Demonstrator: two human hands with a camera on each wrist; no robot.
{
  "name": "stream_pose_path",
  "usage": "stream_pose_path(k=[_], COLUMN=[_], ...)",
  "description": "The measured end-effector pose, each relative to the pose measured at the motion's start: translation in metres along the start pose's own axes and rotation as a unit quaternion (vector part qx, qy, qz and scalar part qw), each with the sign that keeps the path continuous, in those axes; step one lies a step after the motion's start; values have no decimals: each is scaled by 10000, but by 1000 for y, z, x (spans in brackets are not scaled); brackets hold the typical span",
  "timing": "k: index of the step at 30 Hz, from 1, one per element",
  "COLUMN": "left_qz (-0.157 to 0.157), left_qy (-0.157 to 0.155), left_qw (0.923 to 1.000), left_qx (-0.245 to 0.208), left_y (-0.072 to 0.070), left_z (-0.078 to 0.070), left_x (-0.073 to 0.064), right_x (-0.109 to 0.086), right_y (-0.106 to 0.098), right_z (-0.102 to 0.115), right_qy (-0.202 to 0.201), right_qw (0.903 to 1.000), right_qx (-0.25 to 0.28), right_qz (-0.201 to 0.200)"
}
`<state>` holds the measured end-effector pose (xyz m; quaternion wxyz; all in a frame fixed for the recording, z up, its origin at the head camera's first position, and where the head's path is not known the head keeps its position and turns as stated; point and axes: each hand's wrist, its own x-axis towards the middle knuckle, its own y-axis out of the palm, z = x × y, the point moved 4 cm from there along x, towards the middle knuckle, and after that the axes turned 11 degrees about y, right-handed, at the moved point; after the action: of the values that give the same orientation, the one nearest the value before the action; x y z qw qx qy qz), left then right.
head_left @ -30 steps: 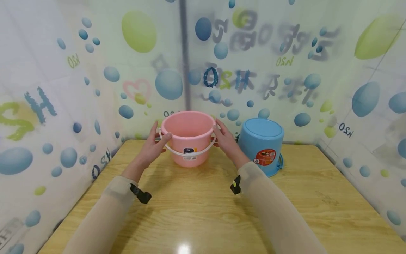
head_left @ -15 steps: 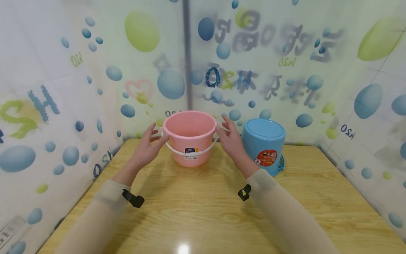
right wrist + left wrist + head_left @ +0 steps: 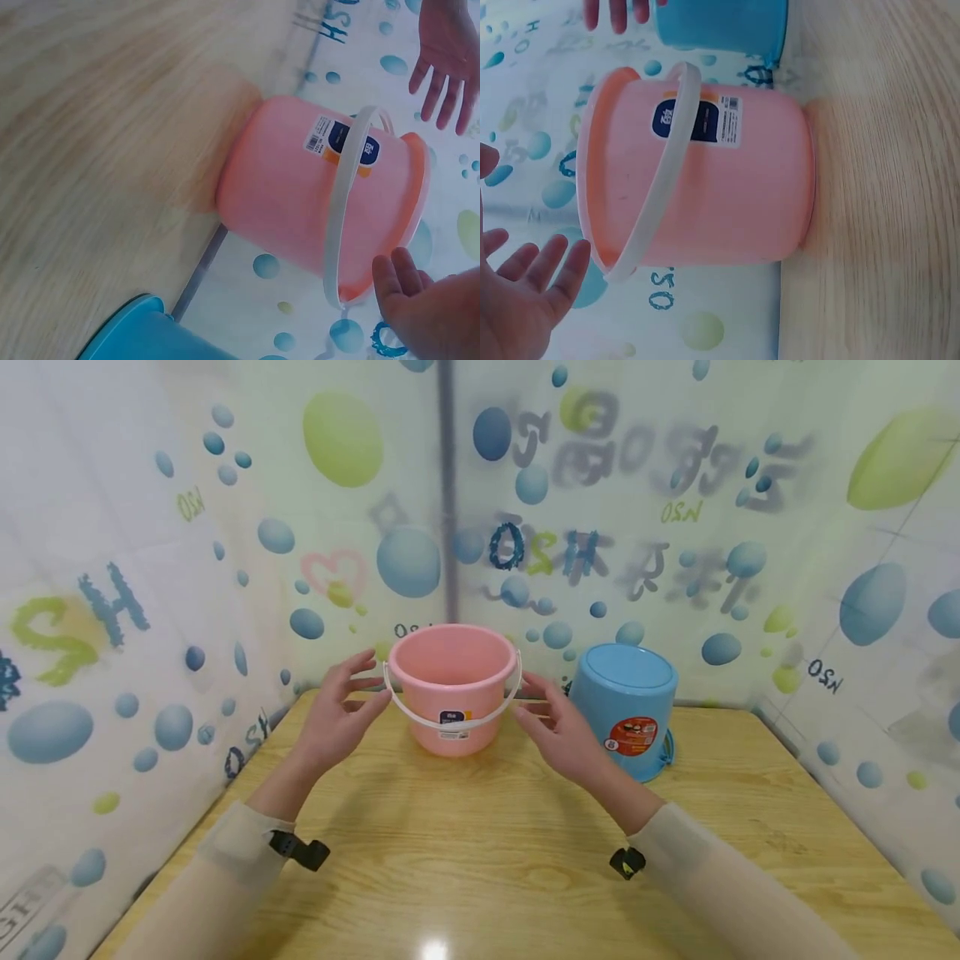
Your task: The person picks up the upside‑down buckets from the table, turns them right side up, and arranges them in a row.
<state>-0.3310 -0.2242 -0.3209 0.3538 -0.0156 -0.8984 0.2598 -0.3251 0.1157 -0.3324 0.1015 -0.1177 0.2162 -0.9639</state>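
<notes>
While the pink bucket (image 3: 450,699) stood upright near the tabletop (image 3: 450,877) back edge, left hand (image 3: 337,718) and right hand (image 3: 564,739) flanked it, fingers loosely parted, gripping nothing. Probably the set-down step; next move likely called for backing clear.

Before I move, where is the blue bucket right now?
In the head view, the blue bucket stands upside down on the table, to the right of the pink bucket; the right hand is the nearer hand to it.
</notes>
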Motion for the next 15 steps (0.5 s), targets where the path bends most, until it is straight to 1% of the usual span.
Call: stream_pose_path(k=[3, 7, 12, 15], left_qz=[-40, -1, 322, 537], left_qy=[272, 687, 1240, 1480], left_qw=[9996, 9968, 9895, 9840], left_qx=[-93, -413, -677, -830], left_y=[2, 9, 21, 30], left_z=[-10, -26, -46, -55], left_x=[-2, -4, -6, -7], right_x=[-13, -29, -48, -59], right_y=[-2, -6, -13, -18], right_z=[-1, -8, -12, -15], right_qy=[-97, -226, -375, -388], right_qw=[9998, 9992, 9980, 9973], right_qx=[-37, -117, -317, -445], right_qz=[161, 311, 409, 434])
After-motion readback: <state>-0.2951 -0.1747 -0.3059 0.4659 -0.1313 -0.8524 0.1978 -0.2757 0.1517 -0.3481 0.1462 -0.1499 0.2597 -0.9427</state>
